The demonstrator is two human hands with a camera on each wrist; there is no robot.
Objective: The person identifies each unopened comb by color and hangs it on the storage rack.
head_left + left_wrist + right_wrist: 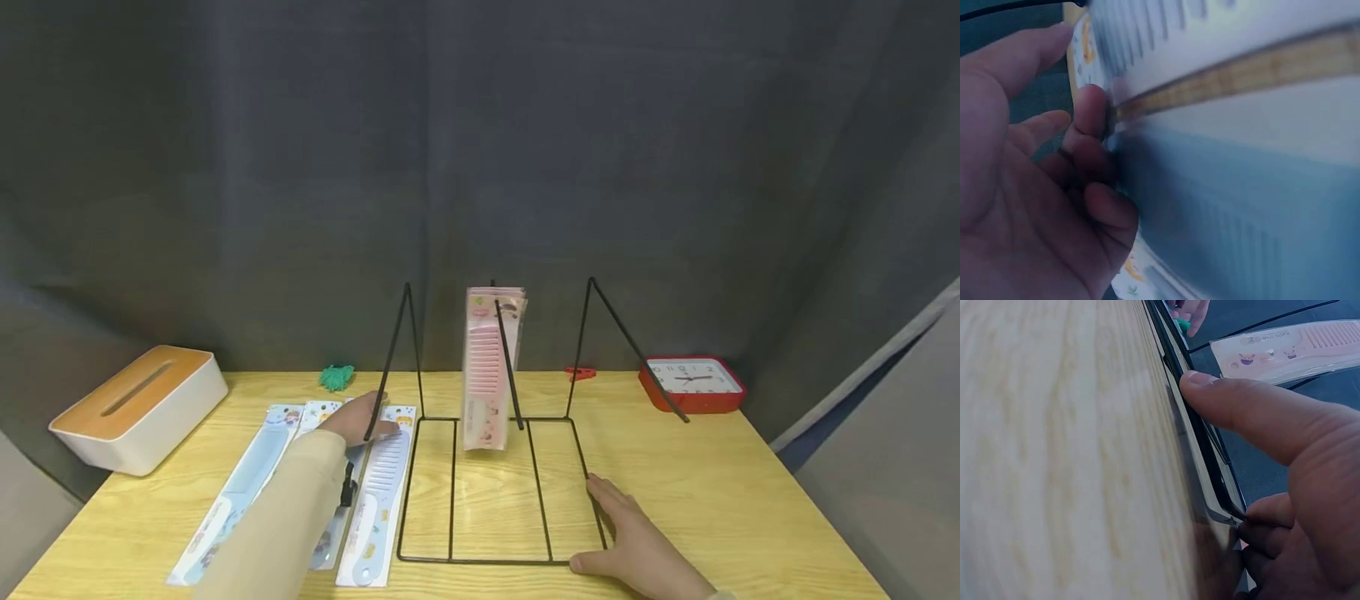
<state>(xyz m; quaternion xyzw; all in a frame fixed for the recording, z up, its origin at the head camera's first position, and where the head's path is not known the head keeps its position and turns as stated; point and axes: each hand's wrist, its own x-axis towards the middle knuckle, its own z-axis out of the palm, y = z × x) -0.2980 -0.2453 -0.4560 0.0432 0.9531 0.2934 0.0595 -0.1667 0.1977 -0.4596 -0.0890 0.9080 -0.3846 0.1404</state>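
My left hand (360,421) is over the upper ends of blue packaged combs (377,508) lying on the table, beside the left hook of a black wire rack (480,562). In the left wrist view its fingertips touch a blue comb package (1229,187), while the thumb stands apart. Pink packaged combs (483,367) hang from the rack's middle hook; the left and right hooks carry nothing. At the rack's front right corner rests my right hand (637,542). The right wrist view has its thumb on the front bar and its fingertips against the corner.
A white tissue box with a wooden lid (142,408) stands at the left. Behind the combs lies a green tangled bundle (336,377). A red clip (581,373) and a red clock (693,383) are at the back right, before a dark curtain (480,167).
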